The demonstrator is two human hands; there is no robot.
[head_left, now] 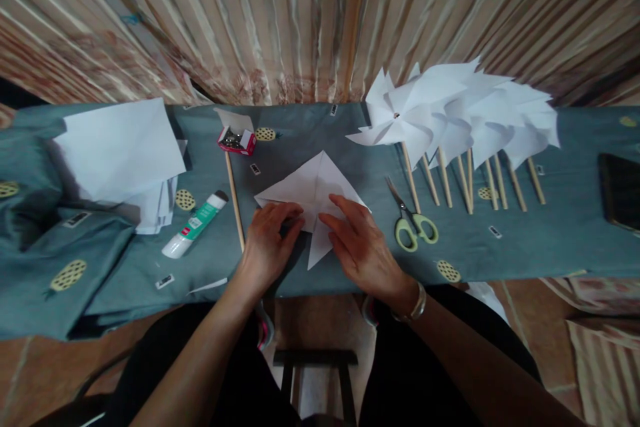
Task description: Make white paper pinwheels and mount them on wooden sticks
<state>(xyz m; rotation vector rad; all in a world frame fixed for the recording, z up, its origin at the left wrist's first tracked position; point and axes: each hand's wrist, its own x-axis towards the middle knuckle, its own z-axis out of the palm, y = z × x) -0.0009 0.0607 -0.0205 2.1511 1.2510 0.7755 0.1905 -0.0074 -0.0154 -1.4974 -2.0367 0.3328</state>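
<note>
I had the left hand (pixel 267 239) pinching the partly folded white paper (pixel 313 185) near the worktop's (pixel 487 257) front edge, the right hand (pixel 364 248) resting on it, fingers (pixel 350 208) spread.

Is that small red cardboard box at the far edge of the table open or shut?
Open: the small red cardboard box has its pale flap folded back, and shiny metal pieces show inside.

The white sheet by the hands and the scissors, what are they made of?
Sheet: looks like paper, matte, since it has flat folds and straight creases. Scissors: thin, dark grey, pointed blades, probably metal; smooth-looking pale-green handles, maybe plastic.
</note>
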